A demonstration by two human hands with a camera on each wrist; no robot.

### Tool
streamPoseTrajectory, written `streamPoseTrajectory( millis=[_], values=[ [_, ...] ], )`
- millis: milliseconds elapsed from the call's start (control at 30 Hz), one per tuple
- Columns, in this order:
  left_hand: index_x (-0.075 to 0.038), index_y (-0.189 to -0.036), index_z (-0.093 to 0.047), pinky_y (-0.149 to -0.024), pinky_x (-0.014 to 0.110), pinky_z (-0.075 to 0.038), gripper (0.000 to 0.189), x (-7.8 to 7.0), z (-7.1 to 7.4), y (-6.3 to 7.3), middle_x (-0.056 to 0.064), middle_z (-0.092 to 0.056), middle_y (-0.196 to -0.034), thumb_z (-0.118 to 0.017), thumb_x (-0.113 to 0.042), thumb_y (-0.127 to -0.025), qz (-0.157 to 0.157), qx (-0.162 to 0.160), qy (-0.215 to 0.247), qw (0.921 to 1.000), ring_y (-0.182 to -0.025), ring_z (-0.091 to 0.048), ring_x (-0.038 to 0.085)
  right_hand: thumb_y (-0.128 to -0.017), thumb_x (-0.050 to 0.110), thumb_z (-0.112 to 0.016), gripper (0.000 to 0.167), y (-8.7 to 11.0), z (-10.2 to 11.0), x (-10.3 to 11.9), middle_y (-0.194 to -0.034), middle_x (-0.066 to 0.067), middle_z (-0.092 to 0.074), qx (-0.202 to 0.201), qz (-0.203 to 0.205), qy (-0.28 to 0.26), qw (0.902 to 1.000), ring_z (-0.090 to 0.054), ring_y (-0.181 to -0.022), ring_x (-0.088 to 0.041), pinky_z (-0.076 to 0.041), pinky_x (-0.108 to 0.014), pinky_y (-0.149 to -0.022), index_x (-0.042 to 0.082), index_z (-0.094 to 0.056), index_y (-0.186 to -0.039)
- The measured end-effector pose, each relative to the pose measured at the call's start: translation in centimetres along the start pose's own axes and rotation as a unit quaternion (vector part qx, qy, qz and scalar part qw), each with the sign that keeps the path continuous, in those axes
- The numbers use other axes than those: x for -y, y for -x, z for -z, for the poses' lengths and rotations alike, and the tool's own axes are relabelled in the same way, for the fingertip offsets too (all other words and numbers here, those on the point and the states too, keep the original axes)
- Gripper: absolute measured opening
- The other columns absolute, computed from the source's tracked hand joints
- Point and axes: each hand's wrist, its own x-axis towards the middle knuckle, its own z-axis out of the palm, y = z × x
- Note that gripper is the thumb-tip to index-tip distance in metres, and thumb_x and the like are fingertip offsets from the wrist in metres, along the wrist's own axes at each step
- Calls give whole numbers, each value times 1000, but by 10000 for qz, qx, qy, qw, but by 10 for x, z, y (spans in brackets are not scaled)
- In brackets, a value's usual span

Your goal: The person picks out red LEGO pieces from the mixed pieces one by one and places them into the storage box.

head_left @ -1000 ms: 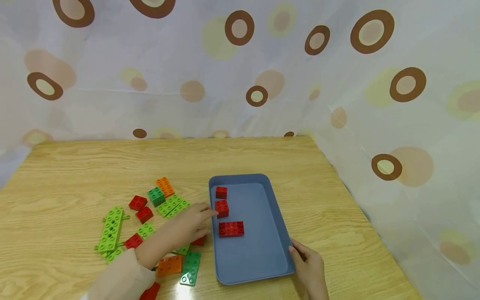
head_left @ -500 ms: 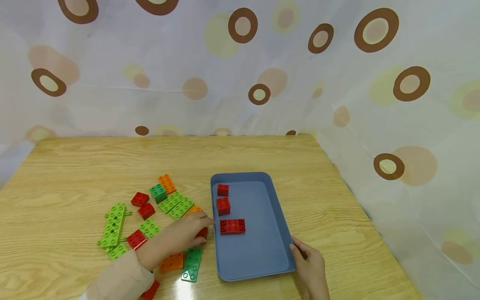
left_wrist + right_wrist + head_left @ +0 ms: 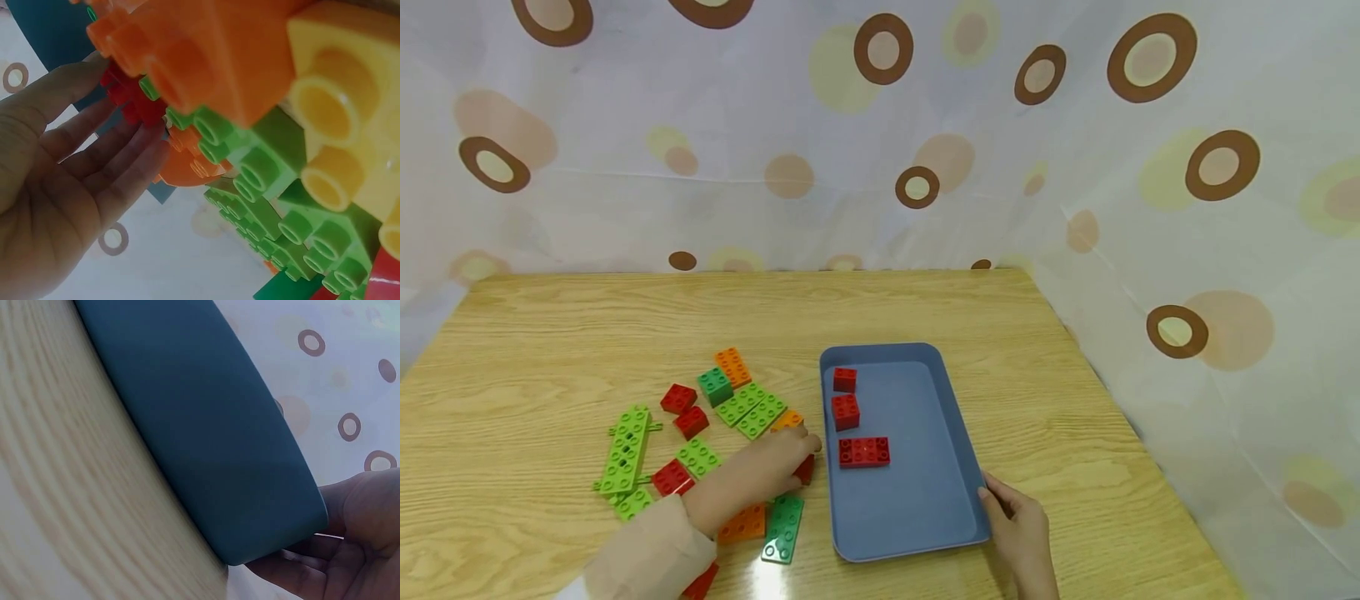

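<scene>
Wooden table supporting a blue tray. Scattered blocks, left of the tray. Right hand, at the tray's near right corner, thumb and fingers clamped on it. Left hand, left of the tray, clamped on a red block, which is outside, just beside the tray.

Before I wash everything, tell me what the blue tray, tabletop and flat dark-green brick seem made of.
Blue tray: probably plastic, smooth satin; thin walls, rounded corners.
Tabletop: wood or wood-look laminate, slightly glossy; grain lines, bright reflection.
Flat dark-green brick: likely hard plastic, shiny; moulded studs, bright glint.
</scene>
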Motion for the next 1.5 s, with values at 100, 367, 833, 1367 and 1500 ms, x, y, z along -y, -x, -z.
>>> streamPoseTrajectory(
  millis=[100,367,833,1367,1500],
  values=[
    [-1,-103,-64,-79,33,-53,31,0,-2,-2,9,-63,-96,-75,-4,-74,58,22,-168,9998,-85,-58,20,-91,8,-55,29,-1,0,-1,-115,-22,-63,18,54,18,10000,-63,-101,-29,-47,-11,-67,-5,-61,-116],
    [-1,-100,-66,-75,32,-52,27,2,-4,-3,8,-62,-92,-75,-3,-74,-4,1,-204,9998,-80,-57,18,-92,9,-55,29,0,-1,-1,-115,-23,-63,64,38,44,10000,-64,-100,-29,-48,-12,-65,-5,-61,-117],
    [5,-108,-62,-79,36,-53,31,-6,31,10,15,-62,-102,-70,-6,-80,-502,-457,14,9977,-92,-60,26,-92,8,-55,29,-1,0,0,-116,-23,-62,83,25,30,10000,-63,-102,-30,-47,-10,-65,-6,-60,-117],
    [-2,-108,-63,-79,26,-53,30,-57,53,16,10,-62,-104,-71,-10,-81,-1533,-672,-629,9839,-95,-59,21,-92,7,-54,29,0,0,1,-116,-23,-62,60,-2,8,10000,-62,-104,-30,-46,-9,-67,-5,-60,-117],
    [-5,-109,-63,-79,22,-52,30,-68,42,11,6,-62,-102,-71,-14,-82,-1659,-396,-759,9824,-93,-57,17,-91,7,-54,28,0,0,1,-115,-22,-63,23,6,-4,10000,-63,-102,-27,-46,-9,-67,-5,-61,-117]
  ],
)
